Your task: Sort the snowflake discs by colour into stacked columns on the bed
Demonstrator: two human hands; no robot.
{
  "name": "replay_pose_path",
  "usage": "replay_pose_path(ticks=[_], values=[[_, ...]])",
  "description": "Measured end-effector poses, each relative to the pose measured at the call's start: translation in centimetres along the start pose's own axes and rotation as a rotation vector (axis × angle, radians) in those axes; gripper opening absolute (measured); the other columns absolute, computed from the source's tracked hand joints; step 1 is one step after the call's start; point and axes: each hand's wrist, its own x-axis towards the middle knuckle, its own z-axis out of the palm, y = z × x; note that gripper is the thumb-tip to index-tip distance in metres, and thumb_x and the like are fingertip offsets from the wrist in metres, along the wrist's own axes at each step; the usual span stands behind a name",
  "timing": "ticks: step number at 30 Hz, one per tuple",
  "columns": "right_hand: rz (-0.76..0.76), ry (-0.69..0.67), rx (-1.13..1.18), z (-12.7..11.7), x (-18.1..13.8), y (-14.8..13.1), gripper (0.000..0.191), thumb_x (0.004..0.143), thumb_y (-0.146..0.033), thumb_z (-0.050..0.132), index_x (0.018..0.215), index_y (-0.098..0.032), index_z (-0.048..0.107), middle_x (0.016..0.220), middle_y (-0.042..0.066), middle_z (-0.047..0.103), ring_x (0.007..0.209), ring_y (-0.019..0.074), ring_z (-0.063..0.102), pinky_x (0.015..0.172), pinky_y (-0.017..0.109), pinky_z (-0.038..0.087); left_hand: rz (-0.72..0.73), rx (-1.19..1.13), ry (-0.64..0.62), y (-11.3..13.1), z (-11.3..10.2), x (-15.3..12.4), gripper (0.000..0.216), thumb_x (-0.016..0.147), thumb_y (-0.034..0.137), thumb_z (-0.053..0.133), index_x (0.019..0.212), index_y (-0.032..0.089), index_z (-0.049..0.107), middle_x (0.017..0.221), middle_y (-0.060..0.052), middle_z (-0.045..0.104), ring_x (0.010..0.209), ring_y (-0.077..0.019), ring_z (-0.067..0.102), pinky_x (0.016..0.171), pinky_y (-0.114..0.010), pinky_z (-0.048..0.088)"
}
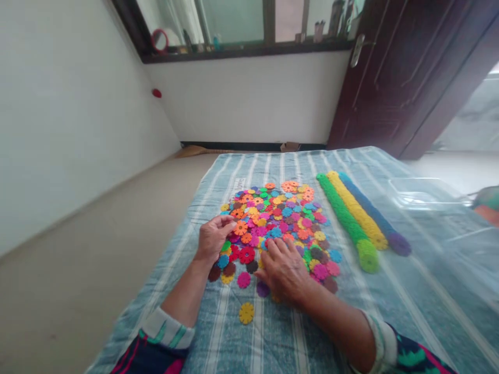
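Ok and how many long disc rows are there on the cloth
3, side by side, right of the loose pile: green nearest it, yellow in the middle, blue farthest. I see no others.

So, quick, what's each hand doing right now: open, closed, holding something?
Left hand: closed, seems to pinch an orange disc.
Right hand: palm down over the pile; whether it grips anything cannot be told.

One head-worn camera looks forward and down from above the near end of the striped cloth [224, 348], across the nearby colourful discs [275, 232] to the far wall [249, 101] and door [393, 62].
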Motion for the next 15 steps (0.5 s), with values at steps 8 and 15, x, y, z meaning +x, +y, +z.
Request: replay_pose_path(ticks=[8, 15], values=[[0.148, -0.050, -0.043, -0.49, 0.61, 0.43, 0.042, 0.093, -0.051, 0.047, 0.095, -0.014, 0.068, 0.101, 0.014, 0.064, 0.099, 0.0301, 0.056, 0.095, 0.054, 0.040, -0.007, 0.043, 0.000, 0.22, -0.05, 0.36, 0.035, 0.052, 0.032, 0.078, 0.081, 0.015, 0.070, 0.064, 0.001, 0.067, 0.052, -0.0101, 0.057, 0.050, -0.020, 0.048], [0.043, 0.025, 0.067, 0.08, 0.91, 0.16, 0.037, 0.092, -0.048, 0.051, 0.108, -0.017, 0.063, 0.116, 0.013, 0.061, 0.113, 0.0303, 0.050, 0.098, 0.050, 0.040, 0.007, 0.039, -0.015, -0.09, -0.26, 0.36, 0.034, 0.054, 0.034, 0.077, 0.082, 0.015, 0.070, 0.066, 0.000, 0.068, 0.052, -0.0111, 0.058, 0.049, -0.021, 0.049]])
